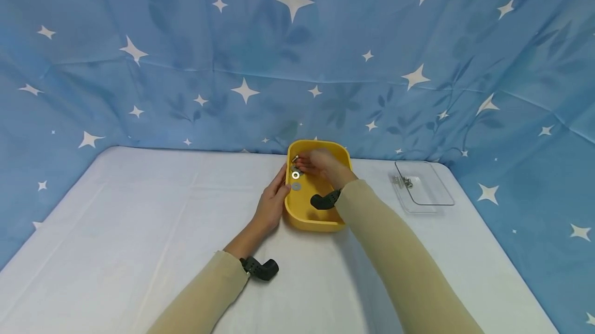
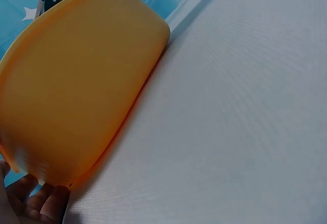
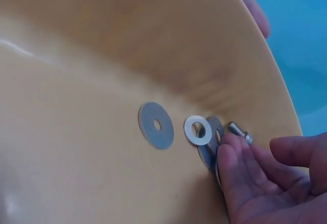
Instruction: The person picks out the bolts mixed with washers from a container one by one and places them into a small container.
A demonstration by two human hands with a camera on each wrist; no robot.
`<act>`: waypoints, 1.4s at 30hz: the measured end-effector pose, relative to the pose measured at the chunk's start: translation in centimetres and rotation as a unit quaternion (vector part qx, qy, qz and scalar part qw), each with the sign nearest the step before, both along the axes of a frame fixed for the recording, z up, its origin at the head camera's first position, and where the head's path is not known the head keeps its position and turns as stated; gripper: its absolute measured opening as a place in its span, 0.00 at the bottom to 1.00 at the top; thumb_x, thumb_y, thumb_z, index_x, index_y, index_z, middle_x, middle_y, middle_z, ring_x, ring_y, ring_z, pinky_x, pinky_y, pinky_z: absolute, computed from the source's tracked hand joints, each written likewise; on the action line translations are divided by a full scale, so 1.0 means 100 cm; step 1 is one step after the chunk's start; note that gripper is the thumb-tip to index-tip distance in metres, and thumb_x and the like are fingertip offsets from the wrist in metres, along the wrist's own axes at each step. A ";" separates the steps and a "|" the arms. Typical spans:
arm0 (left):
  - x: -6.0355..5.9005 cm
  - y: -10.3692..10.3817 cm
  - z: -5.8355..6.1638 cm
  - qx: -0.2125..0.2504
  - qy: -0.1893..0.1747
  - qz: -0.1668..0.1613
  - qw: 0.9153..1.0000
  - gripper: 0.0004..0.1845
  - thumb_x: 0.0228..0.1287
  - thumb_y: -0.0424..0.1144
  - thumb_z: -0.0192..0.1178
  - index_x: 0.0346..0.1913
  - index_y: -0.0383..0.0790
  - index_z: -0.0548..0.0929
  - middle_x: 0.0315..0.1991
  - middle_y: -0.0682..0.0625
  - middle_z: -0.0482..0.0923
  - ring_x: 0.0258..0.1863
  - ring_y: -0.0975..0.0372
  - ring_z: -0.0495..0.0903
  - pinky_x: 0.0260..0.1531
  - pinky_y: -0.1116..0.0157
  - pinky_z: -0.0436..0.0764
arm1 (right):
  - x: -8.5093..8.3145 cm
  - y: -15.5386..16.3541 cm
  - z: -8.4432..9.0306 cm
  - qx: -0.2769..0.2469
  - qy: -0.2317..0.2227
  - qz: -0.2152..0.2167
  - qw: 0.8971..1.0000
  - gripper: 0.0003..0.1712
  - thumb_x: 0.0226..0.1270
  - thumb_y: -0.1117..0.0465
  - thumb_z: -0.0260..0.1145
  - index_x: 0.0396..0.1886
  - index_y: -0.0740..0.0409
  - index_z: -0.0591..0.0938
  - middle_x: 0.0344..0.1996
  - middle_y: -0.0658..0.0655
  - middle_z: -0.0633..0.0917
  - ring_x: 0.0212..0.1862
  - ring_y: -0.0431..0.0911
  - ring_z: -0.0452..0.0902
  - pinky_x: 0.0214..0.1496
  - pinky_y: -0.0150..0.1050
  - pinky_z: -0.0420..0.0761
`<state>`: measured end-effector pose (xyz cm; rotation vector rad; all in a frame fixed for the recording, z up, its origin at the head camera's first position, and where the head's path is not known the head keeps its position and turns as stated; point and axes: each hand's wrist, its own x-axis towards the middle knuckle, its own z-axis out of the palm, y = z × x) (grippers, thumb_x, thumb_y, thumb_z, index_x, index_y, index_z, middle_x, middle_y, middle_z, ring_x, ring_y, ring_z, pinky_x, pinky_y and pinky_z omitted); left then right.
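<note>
My left hand (image 1: 269, 207) grips the left side of a yellow bin (image 1: 316, 225), thumb at the rim and fingers against the outer wall. In the left wrist view its fingertips (image 2: 53, 203) touch the lower end of the bin. Inside the bin is my right hand (image 1: 323, 161), fingers loosely extended over several overlapping washers by the left wall. The right wrist view shows a large grey washer (image 3: 162, 136) lying apart, a smaller pale washer (image 3: 196, 141) and a bolt (image 3: 238, 130) beside the fingertips. The right thumb stands away from the fingers; part of the pile is hidden.
Right of the bin stands a clear plastic box (image 1: 425, 207) with several small metal pieces (image 1: 407, 183) in it. Both sit on a table with a white cloth (image 1: 139, 231). A blue star-patterned curtain (image 1: 260, 40) hangs behind and at the sides.
</note>
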<state>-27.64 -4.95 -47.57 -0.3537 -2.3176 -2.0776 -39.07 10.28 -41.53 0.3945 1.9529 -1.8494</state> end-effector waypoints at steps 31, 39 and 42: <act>0.000 -0.002 0.000 -0.025 0.006 0.008 1.000 0.31 0.79 0.38 0.43 0.81 0.53 0.54 0.81 0.54 0.54 0.82 0.59 0.52 0.81 0.54 0.53 | 0.009 -0.005 0.002 0.052 0.096 0.054 0.993 0.21 0.68 0.71 0.65 0.60 0.68 0.81 0.43 0.63 0.88 0.40 0.46 0.86 0.61 0.46 0.84; 0.000 -0.003 -0.001 -0.029 0.010 0.007 1.000 0.31 0.79 0.39 0.43 0.82 0.53 0.53 0.81 0.53 0.54 0.82 0.58 0.52 0.81 0.53 0.53 | 0.019 0.017 0.022 0.041 0.108 0.090 0.989 0.24 0.71 0.70 0.61 0.66 0.67 0.77 0.61 0.73 0.80 0.58 0.58 0.84 0.66 0.49 0.81; -0.002 -0.003 0.000 -0.029 0.003 0.001 1.000 0.31 0.80 0.38 0.42 0.82 0.51 0.53 0.82 0.52 0.53 0.82 0.58 0.51 0.81 0.53 0.53 | 0.022 0.027 0.028 0.036 0.104 0.087 0.990 0.25 0.71 0.71 0.62 0.67 0.67 0.76 0.62 0.73 0.79 0.62 0.62 0.80 0.67 0.51 0.80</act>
